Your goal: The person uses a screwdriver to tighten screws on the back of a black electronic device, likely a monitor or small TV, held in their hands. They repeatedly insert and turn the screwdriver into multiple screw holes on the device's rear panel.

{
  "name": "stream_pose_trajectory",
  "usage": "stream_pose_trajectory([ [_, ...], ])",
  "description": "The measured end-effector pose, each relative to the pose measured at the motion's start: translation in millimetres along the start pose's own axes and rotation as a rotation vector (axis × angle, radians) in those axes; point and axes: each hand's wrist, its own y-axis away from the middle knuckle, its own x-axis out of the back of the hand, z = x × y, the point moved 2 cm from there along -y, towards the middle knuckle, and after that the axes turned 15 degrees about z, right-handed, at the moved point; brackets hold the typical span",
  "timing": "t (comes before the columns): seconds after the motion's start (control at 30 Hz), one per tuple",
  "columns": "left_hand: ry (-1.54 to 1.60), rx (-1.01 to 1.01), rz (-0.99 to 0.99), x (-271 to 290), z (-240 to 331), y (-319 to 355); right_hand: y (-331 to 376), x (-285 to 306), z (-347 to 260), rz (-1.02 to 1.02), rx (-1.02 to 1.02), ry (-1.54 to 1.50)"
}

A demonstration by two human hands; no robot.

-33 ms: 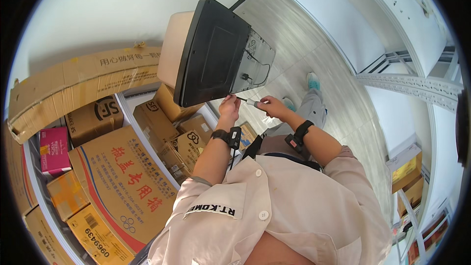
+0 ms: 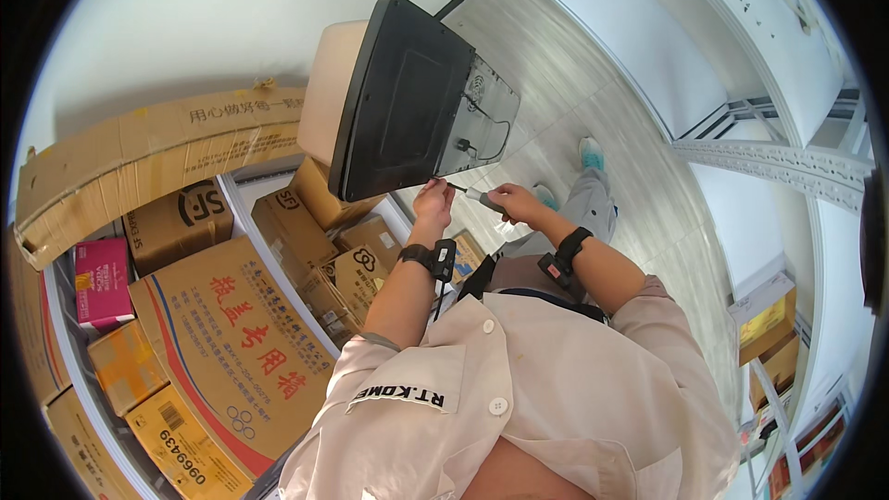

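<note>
My right hand (image 2: 511,198) is closed around the grey handle of a screwdriver (image 2: 481,196). Its thin dark shaft points left toward the lower corner of a large black panel (image 2: 407,97). Close to the tip, the fingers of my left hand (image 2: 432,201) are pinched together just under the panel's lower edge; what they hold, if anything, is hidden. The panel stands tilted against a pale pinkish block (image 2: 329,88). On its right side is a clear or grey plate (image 2: 491,125) with a black cable and plug.
Shelving on the left holds several cardboard boxes (image 2: 231,343) and a magenta box (image 2: 104,282). A long carton (image 2: 167,157) lies along the wall. White metal shelving (image 2: 741,143) stands at the right. My shoe (image 2: 591,153) is on the grey plank floor (image 2: 546,56).
My right hand's fingers have shifted slightly on the screwdriver, and more of its handle shows below them. My left hand and the panel stay in place.
</note>
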Motion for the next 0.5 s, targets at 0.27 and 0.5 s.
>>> stream_pose_trajectory([
  [0.27, 0.038, -0.01, -0.12, -1, 1, 0, -13, -2, 14, 0.055, 0.367, 0.154],
  [0.5, 0.111, 0.107, -0.017, -6, 5, 13, 6, 2, -3, -0.038, 0.239, 0.156],
])
